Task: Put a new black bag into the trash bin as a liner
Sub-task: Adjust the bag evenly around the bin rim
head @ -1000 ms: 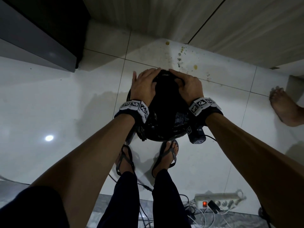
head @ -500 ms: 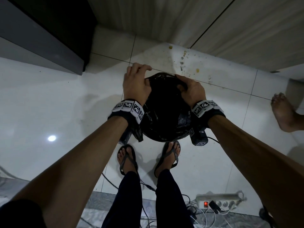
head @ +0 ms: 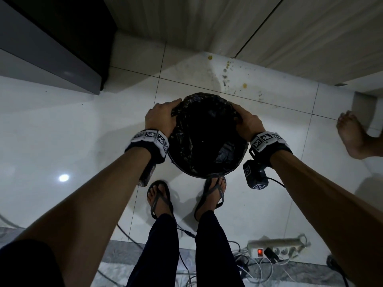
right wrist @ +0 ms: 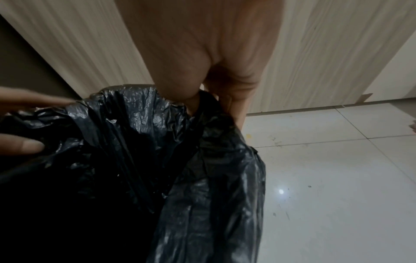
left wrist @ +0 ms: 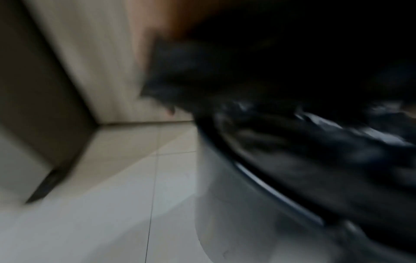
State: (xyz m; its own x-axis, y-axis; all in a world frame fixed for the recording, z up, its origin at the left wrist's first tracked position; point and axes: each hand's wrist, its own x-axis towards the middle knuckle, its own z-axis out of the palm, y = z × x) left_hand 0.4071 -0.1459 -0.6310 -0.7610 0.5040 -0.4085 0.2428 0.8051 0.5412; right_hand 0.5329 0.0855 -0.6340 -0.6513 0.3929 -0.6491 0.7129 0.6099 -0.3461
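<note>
A round trash bin (head: 187,172) stands on the white tile floor just ahead of my feet, with the black bag (head: 207,133) spread inside it and its mouth wide. My left hand (head: 163,116) holds the bag's edge at the left rim. My right hand (head: 242,119) grips the edge at the right rim. In the right wrist view the right hand (right wrist: 209,105) pinches the crinkled black bag (right wrist: 157,142), and the left hand's fingers (right wrist: 22,144) reach in opposite. The left wrist view is blurred; it shows the bin's rim (left wrist: 270,188) with black plastic over it.
A dark cabinet (head: 51,48) stands at the back left and wood-grain panels (head: 228,27) run behind the bin. Yellowish stains (head: 228,77) mark the floor. Another person's bare foot (head: 352,135) is at the right. A power strip (head: 275,247) with cables lies behind my sandalled feet (head: 159,195).
Both hands have slid from the bin's far rim out to its left and right sides, pulling the bag's mouth wide over the bin.
</note>
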